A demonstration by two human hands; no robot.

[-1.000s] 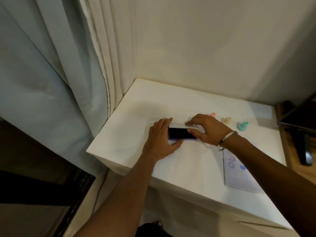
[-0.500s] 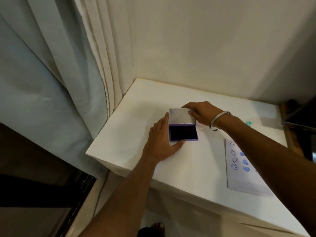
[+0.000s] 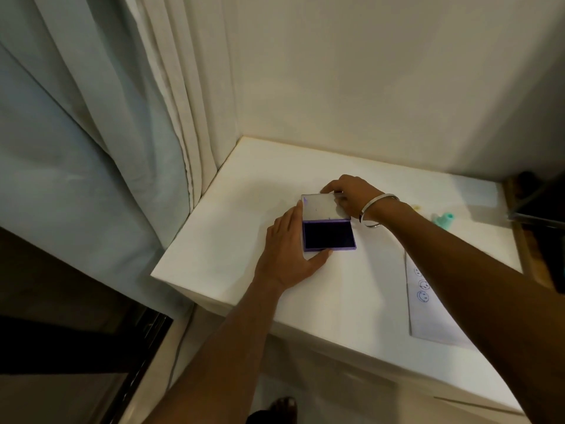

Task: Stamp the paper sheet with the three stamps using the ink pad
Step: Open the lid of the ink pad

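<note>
Fingers of the right hand (image 3: 351,195) pinch the far right corner of the lid (image 3: 324,207) of the ink pad (image 3: 328,235), which lies swung back nearly flat on the table (image 3: 244,215). The left hand (image 3: 289,249) lies open and flat, gripping nothing; its thumb runs along the near edge of the pad's tray and its fingers lie against the left side, bracing it.

Judging by its look, the pad is a light, stiff plastic case, purple-rimmed, with a soft, dark, wet ink bed in the tray. It will likely skid on the smooth white table if pressed off-centre, so bracing it by the rim, as the left hand does, seems sensible; the ink surface itself should be left alone, since it will mark skin. The hinge between lid and tray is probably the weak point.

To the right, behind the right wrist with its metal bangle (image 3: 374,209), stands a teal stamp (image 3: 444,220), and a yellowish one (image 3: 415,207) just shows beside the forearm; a third cannot be seen. These look small, hard and light, best taken by the upper body.

Nearer, at the table's right side, lies the paper sheet (image 3: 434,313), thin and limp, already bearing three blue smiley prints (image 3: 422,284). No brand, label or readable writing shows anywhere.
</note>
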